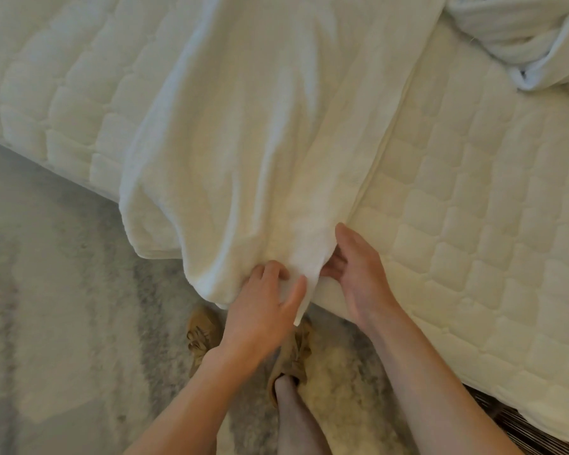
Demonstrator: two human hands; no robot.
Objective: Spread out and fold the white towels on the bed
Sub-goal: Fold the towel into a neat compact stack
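Note:
A large white towel [260,126] lies lengthwise across the quilted bed [473,224], its near end hanging over the bed's corner. My left hand [263,307] grips the towel's near hem, thumb on top and fingers curled into the cloth. My right hand [355,270] is beside it to the right, its fingers tucked under the towel's right edge and its thumb lying along that edge. A second white towel [523,37] lies crumpled at the far right of the bed.
The bed's edge runs diagonally from the left down to the lower right. Below it is a grey and cream shaggy rug [63,307]. My feet in tan slippers [204,333] stand right below the hands. A dark striped surface [523,431] shows at the lower right.

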